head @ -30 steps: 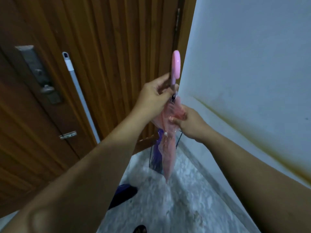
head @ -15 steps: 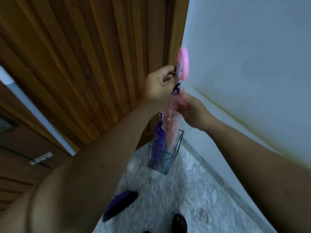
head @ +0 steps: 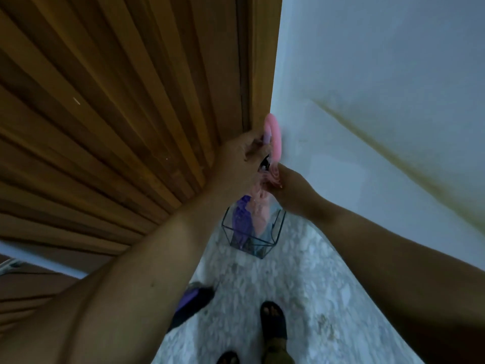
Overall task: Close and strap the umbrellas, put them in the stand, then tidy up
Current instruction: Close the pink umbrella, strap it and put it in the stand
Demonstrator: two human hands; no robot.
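Above a wire-framed umbrella stand [head: 273, 232] set in the corner where the slatted wooden door [head: 118, 114] meets the pale wall [head: 380, 74], a folded pink umbrella [head: 259, 203] is held upright, its lower end down inside the stand. Its ring-shaped pink handle [head: 274, 137] is gripped by the left hand [head: 241, 158], fingers curled round the top of the shaft — while the gathered canopy just below is pinched by the right hand [head: 288, 185]. A purple umbrella [head: 242, 222] is already lodged in the stand, beside the pink one. On the speckled floor [head: 301, 285], a dark purple object [head: 193, 303] lies near a sandalled foot [head: 273, 321].
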